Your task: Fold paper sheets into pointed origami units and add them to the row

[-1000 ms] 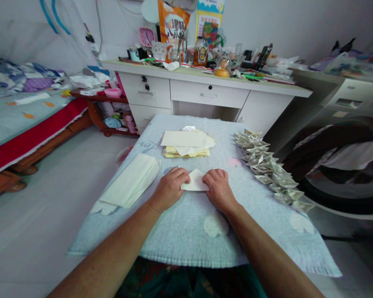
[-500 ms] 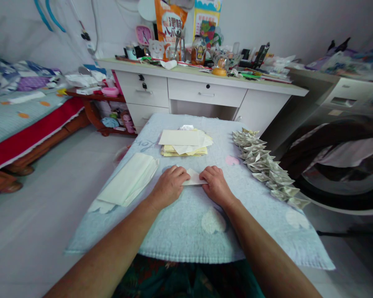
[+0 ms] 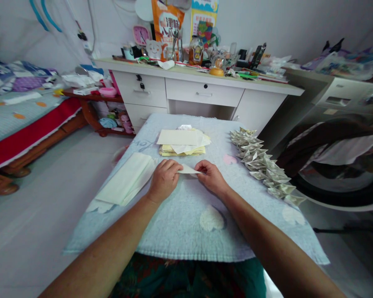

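Between my two hands is a small folded sheet of pale paper (image 3: 188,169), its upper edge sloping to a point on the right. My left hand (image 3: 165,178) pinches its left end, with the fingers curled over it. At the right end, my right hand (image 3: 210,174) grips the tip between thumb and fingers. The fingertips partly cover both ends of the paper. Just beyond lies a stack of cream and yellow paper (image 3: 182,142). Left of my left hand rests a pile of larger pale green-white sheets (image 3: 122,182).
A light blue cloth (image 3: 180,231) covers the table. Rows of folded grey paper pieces (image 3: 257,159) line its right side. Behind stands a cluttered white desk (image 3: 205,93). A washing machine (image 3: 338,116) is on the right, a bed (image 3: 21,111) on the left.
Both hands have lifted slightly and moved away from me with the folded paper. My right hand has turned, now pinching the paper's right tip. The view has shifted a little.
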The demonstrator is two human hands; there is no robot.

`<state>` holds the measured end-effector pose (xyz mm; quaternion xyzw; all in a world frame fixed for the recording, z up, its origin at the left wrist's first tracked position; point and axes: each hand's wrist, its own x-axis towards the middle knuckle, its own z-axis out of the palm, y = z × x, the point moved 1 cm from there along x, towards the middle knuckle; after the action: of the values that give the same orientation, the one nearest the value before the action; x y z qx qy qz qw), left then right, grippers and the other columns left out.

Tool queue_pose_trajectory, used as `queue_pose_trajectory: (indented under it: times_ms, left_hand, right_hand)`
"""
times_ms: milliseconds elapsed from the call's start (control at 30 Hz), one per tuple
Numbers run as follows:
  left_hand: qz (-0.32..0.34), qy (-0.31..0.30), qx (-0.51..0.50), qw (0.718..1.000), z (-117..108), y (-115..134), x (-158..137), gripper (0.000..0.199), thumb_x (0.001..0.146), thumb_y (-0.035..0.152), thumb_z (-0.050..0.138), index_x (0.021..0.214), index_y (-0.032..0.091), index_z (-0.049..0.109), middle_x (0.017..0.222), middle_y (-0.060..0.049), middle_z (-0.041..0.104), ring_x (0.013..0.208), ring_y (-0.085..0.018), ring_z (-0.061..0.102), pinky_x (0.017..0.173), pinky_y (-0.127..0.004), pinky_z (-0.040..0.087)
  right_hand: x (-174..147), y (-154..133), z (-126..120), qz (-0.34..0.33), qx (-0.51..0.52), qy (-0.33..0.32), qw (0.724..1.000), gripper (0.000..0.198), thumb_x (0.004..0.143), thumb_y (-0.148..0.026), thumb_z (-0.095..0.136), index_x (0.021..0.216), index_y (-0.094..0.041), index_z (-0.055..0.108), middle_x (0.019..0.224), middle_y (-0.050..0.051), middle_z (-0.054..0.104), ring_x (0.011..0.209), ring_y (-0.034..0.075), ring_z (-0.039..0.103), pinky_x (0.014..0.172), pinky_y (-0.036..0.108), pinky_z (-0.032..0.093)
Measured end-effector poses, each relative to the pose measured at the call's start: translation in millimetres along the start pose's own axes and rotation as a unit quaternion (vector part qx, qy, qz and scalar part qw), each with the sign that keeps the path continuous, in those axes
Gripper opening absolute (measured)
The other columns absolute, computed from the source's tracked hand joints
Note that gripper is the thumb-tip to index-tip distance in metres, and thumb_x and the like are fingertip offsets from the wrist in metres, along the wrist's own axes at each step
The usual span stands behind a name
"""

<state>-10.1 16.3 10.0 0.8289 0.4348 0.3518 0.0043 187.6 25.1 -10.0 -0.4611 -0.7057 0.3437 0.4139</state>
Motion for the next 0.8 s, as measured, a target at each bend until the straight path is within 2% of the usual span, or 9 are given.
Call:
queue_pose_trajectory:
  times_ms: [100, 200, 267, 333, 400, 500, 567, 733, 800]
  left_hand:
    - [-0.005, 0.006, 0.005, 1.0, -1.0, -0.2, 1.0, 0.02, 0.077, 0.005, 0.051, 0.087, 0.019, 0.062, 0.087, -0.005, 0.061, 0.088, -0.023, 0.052, 0.081, -0.037, 0.044]
    - [-0.004, 0.004, 0.008, 1.0, -2.0, 0.7, 1.2, 0.02, 0.077, 0.005, 0.051, 0.087, 0.019, 0.062, 0.087, -0.005, 0.061, 0.089, -0.023, 0.052, 0.081, -0.037, 0.044]
    - [0.003, -0.004, 0.011, 1.0, -1.7, 1.6, 0.6, 0.02, 0.076, 0.005, 0.052, 0.087, 0.019, 0.061, 0.087, -0.005, 0.061, 0.089, -0.023, 0.051, 0.081, -0.037, 0.044]
    - [0.014, -0.02, 0.016, 1.0, -0.7, 2.6, -0.7, 0.021, 0.075, 0.004, 0.052, 0.086, 0.019, 0.061, 0.086, -0.005, 0.061, 0.088, -0.023, 0.051, 0.081, -0.037, 0.043]
    - [0.03, -0.046, 0.023, 0.998, 0.7, 4.0, -2.2, 0.022, 0.074, 0.003, 0.051, 0.085, 0.019, 0.061, 0.085, -0.005, 0.061, 0.088, -0.022, 0.051, 0.08, -0.036, 0.043]
    - [0.062, -0.102, 0.041, 0.992, 2.2, 6.6, -4.7, 0.023, 0.075, 0.003, 0.051, 0.086, 0.019, 0.062, 0.085, -0.005, 0.06, 0.087, -0.023, 0.05, 0.078, -0.036, 0.043]
    - [0.078, -0.137, 0.051, 0.986, 3.1, 8.1, -6.3, 0.026, 0.075, 0.003, 0.05, 0.091, 0.02, 0.062, 0.085, -0.005, 0.059, 0.087, -0.023, 0.05, 0.078, -0.037, 0.042]
    - [0.077, -0.179, 0.025, 0.98, 6.0, 6.7, -9.9, 0.028, 0.07, 0.001, 0.053, 0.089, 0.02, 0.061, 0.086, -0.005, 0.059, 0.089, -0.022, 0.051, 0.078, -0.035, 0.042]
    - [0.069, -0.19, 0.009, 0.979, 7.0, 4.6, -11.1, 0.026, 0.069, 0.003, 0.055, 0.087, 0.02, 0.06, 0.086, -0.005, 0.058, 0.089, -0.022, 0.052, 0.078, -0.034, 0.043]
  right_hand:
    - [3.8, -5.2, -3.0, -0.027, -0.058, 0.005, 0.998, 0.022, 0.063, -0.005, 0.048, 0.079, -0.019, 0.055, 0.078, -0.001, 0.057, 0.078, 0.015, 0.052, 0.075, 0.027, 0.041]
    - [4.2, -16.5, -9.7, -0.085, -0.18, 0.01, 0.98, 0.024, 0.065, -0.002, 0.049, 0.081, -0.018, 0.056, 0.083, 0.002, 0.057, 0.083, 0.017, 0.051, 0.079, 0.029, 0.039]
    - [1.9, -23.9, -14.0, -0.126, -0.287, 0.004, 0.95, 0.023, 0.07, -0.002, 0.05, 0.085, -0.018, 0.058, 0.087, 0.004, 0.057, 0.087, 0.019, 0.048, 0.08, 0.031, 0.036]
    - [-2.4, -29.0, -16.7, -0.157, -0.39, -0.014, 0.908, 0.019, 0.077, -0.005, 0.051, 0.087, -0.018, 0.06, 0.089, 0.006, 0.058, 0.089, 0.022, 0.045, 0.08, 0.034, 0.033]
    - [-8.3, -31.0, -17.4, -0.177, -0.453, -0.035, 0.873, 0.015, 0.082, -0.009, 0.05, 0.088, -0.018, 0.06, 0.09, 0.008, 0.058, 0.089, 0.023, 0.043, 0.081, 0.036, 0.031]
    - [-17.2, -28.9, -15.8, -0.185, -0.488, -0.069, 0.85, 0.013, 0.085, -0.01, 0.05, 0.088, -0.019, 0.06, 0.09, 0.008, 0.058, 0.088, 0.023, 0.042, 0.081, 0.036, 0.03]
    - [-21.5, -24.7, -14.5, -0.169, -0.481, -0.086, 0.856, 0.013, 0.083, -0.008, 0.051, 0.087, -0.019, 0.059, 0.089, 0.008, 0.058, 0.087, 0.023, 0.043, 0.079, 0.035, 0.031]
    - [-24.1, -11.1, -14.8, -0.108, -0.383, -0.083, 0.914, 0.023, 0.07, -0.002, 0.053, 0.086, -0.019, 0.058, 0.089, 0.005, 0.056, 0.089, 0.02, 0.045, 0.077, 0.031, 0.032]
    - [-23.2, -7.0, -15.8, -0.095, -0.35, -0.083, 0.928, 0.024, 0.067, -0.004, 0.052, 0.085, -0.019, 0.059, 0.09, 0.004, 0.056, 0.089, 0.02, 0.046, 0.077, 0.031, 0.032]
